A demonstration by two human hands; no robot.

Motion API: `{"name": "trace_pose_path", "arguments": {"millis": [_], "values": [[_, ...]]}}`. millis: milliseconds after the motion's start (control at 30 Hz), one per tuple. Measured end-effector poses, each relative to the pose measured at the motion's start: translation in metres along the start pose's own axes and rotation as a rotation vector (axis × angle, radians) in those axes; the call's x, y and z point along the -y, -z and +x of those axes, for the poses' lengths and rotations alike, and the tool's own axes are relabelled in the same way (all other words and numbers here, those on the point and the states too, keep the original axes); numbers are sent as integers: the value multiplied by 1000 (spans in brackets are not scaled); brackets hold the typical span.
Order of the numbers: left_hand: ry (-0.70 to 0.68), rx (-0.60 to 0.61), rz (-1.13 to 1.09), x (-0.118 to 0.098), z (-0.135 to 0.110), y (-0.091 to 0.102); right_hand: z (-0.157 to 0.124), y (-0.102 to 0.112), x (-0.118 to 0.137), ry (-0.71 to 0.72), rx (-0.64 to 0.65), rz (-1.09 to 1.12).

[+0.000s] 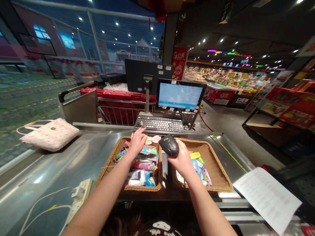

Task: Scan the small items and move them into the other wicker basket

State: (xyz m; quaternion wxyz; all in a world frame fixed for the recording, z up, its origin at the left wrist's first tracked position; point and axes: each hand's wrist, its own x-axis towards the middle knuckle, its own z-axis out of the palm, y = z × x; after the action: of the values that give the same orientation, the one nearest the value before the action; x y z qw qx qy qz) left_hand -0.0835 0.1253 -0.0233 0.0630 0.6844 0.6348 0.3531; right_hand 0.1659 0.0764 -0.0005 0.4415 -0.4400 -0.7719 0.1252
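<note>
My right hand (180,155) is wrapped round a black barcode scanner (169,145), lifted over the gap between two wicker baskets. Fingers stretched out, my left hand (138,140) reaches to the lower left keys of a black keyboard (159,124); it holds nothing. Below my left forearm is the left basket (161,173), full of small colourful packaged goods (145,164). The right basket (216,160) has fewer packets (200,168), gathered toward its left side, and my right wrist hides some of them. Behind the keyboard a lit monitor (180,95) faces me.
A pale handbag (52,133) lies on the metal counter (91,144) at left. Nearer are a power strip (82,196) and white cables. Printed paper (268,198) lies at right. A second monitor (140,77) shows its back, and a shopping cart (118,113) stands beyond the counter.
</note>
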Motion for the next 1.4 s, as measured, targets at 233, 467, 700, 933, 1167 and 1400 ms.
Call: {"name": "trace_pose_path", "arguments": {"millis": [233, 467, 700, 933, 1167, 1400], "values": [[49, 217, 94, 34, -26, -7, -1, -9, -11, -35, 49, 13], [54, 334, 131, 55, -50, -25, 6, -12, -17, -42, 86, 29], [55, 345, 191, 57, -63, -31, 12, -3, -19, -79, 83, 45], [11, 228, 247, 27, -51, -39, 20, 39, -41, -134, 27, -21], [-352, 401, 154, -70, -13, -99, 30, 94, -79, -169, -176, -158], [-676, 757, 164, -128, 22, -219, 20, 118, -112, -250, -215, -180]]}}
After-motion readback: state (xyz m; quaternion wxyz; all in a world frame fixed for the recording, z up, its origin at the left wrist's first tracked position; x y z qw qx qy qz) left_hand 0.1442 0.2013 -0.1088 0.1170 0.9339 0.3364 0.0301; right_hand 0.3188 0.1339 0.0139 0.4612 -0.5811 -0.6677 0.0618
